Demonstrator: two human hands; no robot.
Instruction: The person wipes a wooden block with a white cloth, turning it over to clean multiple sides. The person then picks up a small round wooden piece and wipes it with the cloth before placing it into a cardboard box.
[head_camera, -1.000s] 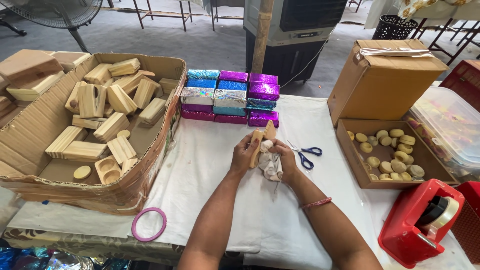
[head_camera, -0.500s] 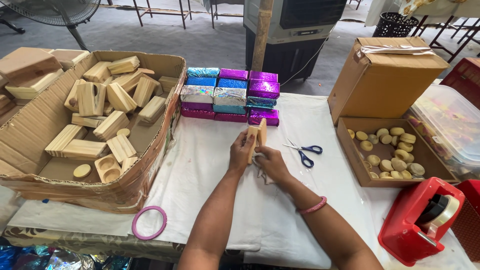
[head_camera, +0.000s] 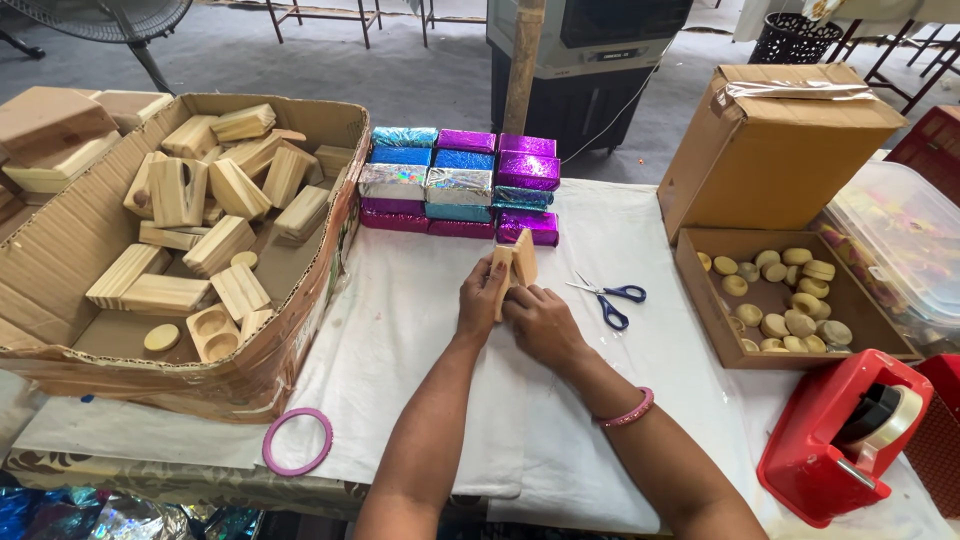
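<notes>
Left hand and right hand (knuckles up) clasp 2 upright wooden blocks.

The hands cover the lower part of the wooden block, so what lies under the palms cannot be told. The fan and the clear bin are cut by the frame edges (so is the red crate), and the tape dispenser runs close to the right edge

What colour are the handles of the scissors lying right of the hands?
Blue handles on the scissors, seen clearly in the head view, lying on the white table cover.
</notes>
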